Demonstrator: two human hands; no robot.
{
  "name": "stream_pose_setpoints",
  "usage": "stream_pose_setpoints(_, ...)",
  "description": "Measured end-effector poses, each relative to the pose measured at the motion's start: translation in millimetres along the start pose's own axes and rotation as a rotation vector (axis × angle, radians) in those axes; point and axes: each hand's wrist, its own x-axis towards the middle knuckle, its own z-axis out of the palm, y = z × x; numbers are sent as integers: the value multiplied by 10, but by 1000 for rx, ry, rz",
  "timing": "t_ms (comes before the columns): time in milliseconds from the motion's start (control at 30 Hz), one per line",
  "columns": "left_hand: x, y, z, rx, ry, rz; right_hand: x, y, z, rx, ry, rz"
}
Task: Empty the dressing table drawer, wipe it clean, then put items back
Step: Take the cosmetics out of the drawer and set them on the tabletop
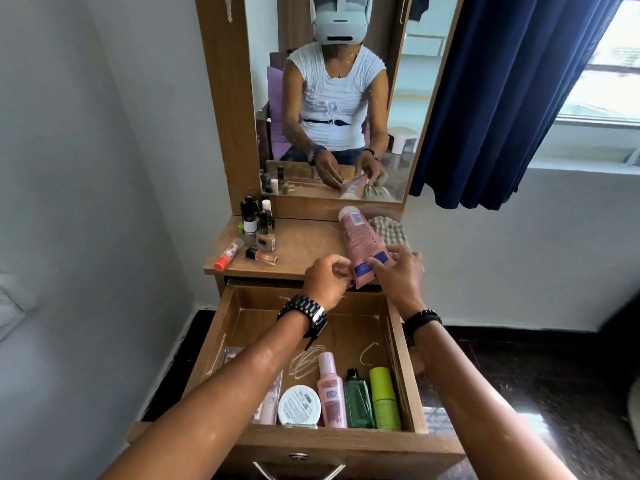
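Note:
The wooden drawer (304, 327) is pulled out below the dressing table top (301, 244). At its front lie a white round jar (299, 405), a pink bottle (331, 393), a green bottle (358, 400) and a lime-green bottle (383, 398). Both hands hold a pink tube (358, 239) above the table's front edge, its white cap pointing at the mirror. My right hand (398, 275) grips its lower end. My left hand (327, 280) pinches the crimped end beside it.
Small bottles (256, 220) cluster at the table's back left, with an orange-capped tube (228, 254) lying in front. A checked cloth (389, 230) sits at the right. The mirror (332, 98) stands behind. A blue curtain (512, 98) hangs at the right.

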Motion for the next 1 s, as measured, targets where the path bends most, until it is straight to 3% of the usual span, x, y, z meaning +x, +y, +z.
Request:
stream_pose_setpoints(367,-262,-239,-366,-152,-82,-67,-632,-243,136,119,119,-323)
stream_pose_setpoints(500,-431,-569,-604,50,-210,-139,-867,-221,416,140,-167,-381)
stream_pose_setpoints(600,-598,-823,-794,719,-260,-40,-947,-113,662,-94,-535,-395)
stream_pose_setpoints(667,-704,-930,-891,987,-334,20,-983,-45,807,-276,-675,-442)
stream_pose_setpoints(800,-738,-1021,-961,1099,-493,44,-1044,71,1000,-562,-841,-536)
stream_pose_setpoints(1000,-654,-1143,-1028,1118,-547,-38,-1066,230,1107,-576,-872,-505)
